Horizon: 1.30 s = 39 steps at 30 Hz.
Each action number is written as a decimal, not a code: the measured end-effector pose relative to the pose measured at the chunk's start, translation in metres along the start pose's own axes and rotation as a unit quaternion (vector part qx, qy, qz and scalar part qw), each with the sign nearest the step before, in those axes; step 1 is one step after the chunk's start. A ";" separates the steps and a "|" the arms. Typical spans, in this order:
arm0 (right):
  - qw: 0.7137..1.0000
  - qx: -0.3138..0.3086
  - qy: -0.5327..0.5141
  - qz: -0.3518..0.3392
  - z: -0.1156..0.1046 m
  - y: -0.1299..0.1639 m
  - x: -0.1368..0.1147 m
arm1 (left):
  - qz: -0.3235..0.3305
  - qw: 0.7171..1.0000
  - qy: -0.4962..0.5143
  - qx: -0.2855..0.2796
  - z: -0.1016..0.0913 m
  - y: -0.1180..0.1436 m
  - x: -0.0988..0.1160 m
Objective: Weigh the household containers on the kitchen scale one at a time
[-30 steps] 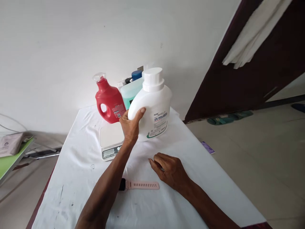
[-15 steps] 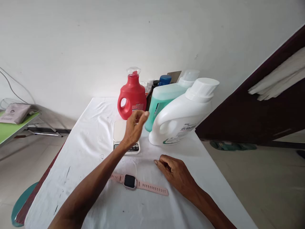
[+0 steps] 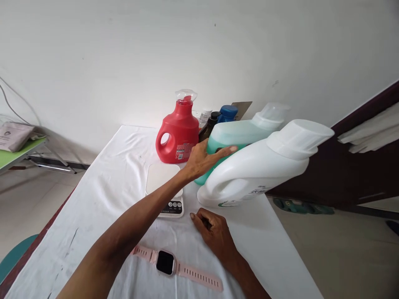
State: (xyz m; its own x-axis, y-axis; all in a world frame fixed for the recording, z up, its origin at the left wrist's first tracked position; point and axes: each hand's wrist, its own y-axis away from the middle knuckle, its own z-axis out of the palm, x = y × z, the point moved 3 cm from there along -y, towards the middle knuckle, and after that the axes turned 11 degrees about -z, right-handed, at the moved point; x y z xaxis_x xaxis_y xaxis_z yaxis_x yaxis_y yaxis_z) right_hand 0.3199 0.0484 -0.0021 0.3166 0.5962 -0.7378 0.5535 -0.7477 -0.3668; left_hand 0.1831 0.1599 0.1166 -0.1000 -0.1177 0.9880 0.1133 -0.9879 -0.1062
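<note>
My left hand (image 3: 204, 160) reaches across the table with its fingers spread against the side of the teal detergent bottle (image 3: 240, 133); I cannot tell whether it grips it. Just right of that stands a large white detergent bottle (image 3: 258, 170) with a white cap. A red detergent bottle (image 3: 177, 135) stands behind and to the left. A small white kitchen scale (image 3: 165, 189) lies under my left forearm. Loosely curled and holding nothing, my right hand (image 3: 212, 230) rests on the white tablecloth (image 3: 102, 195). A pink smartwatch (image 3: 166, 263) lies flat near the front edge.
Smaller bottles, one with a blue cap (image 3: 228, 112), stand against the white wall behind the detergents. A green table (image 3: 15, 149) with a pouch is at the left. A dark wooden door (image 3: 368, 166) and green slippers (image 3: 299, 205) on the floor are at the right.
My left hand let go of the white bottle, which now stands on the table, and moved onto the teal bottle. The camera view shifted, and my right hand stayed resting on the cloth.
</note>
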 end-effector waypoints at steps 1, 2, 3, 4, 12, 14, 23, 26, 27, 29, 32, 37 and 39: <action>1.000 -0.001 -0.005 0.001 0.000 0.000 0.000 | -0.003 1.000 0.002 -0.005 0.007 -0.002 -0.001; 1.000 0.000 -0.010 0.002 0.000 0.000 0.001 | -0.002 1.000 0.011 -0.001 0.013 -0.003 0.000; 1.000 0.001 -0.013 0.002 0.000 0.000 0.001 | 0.000 1.000 0.027 0.012 0.018 -0.004 0.001; 1.000 0.002 -0.016 0.000 0.000 0.000 0.002 | 0.000 0.998 0.050 0.033 0.022 -0.005 0.002; 0.999 0.018 -0.010 -0.036 0.002 0.000 0.004 | 0.063 0.990 0.069 0.102 0.024 -0.004 0.034; 0.999 0.019 -0.004 -0.040 0.002 -0.001 0.004 | 0.110 0.987 0.050 0.107 0.016 0.002 0.050; 1.000 0.006 -0.017 -0.021 0.000 -0.004 0.000 | 0.146 0.970 -0.001 0.196 -0.054 0.051 0.086; 1.000 0.008 -0.020 -0.015 -0.001 -0.005 0.000 | 0.136 0.962 -0.021 0.234 -0.083 0.069 0.088; 1.000 0.008 -0.021 -0.012 -0.001 -0.005 0.000 | 0.131 0.961 -0.027 0.244 -0.092 0.074 0.089; 1.000 0.008 -0.020 -0.009 -0.001 -0.006 -0.001 | 0.123 0.957 -0.037 0.260 -0.107 0.081 0.089; 1.000 0.010 -0.017 -0.011 -0.002 -0.007 -0.003 | 0.113 0.953 -0.053 0.277 -0.122 0.088 0.086; 1.000 0.014 -0.016 -0.011 -0.004 -0.008 -0.005 | 0.091 0.952 -0.063 0.287 -0.136 0.090 0.073; 1.000 0.015 -0.017 -0.011 -0.004 -0.008 -0.005 | 0.086 0.953 -0.056 0.285 -0.138 0.089 0.069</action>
State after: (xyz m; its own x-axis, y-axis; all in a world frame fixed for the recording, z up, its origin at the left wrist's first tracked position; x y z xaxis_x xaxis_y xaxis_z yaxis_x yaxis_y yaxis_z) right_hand 0.3171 0.0524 0.0062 0.2782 0.6024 -0.7482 0.5366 -0.7435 -0.3991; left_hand 0.0497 0.0503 0.1597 0.0720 -0.2300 0.9705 0.6398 -0.7359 -0.2218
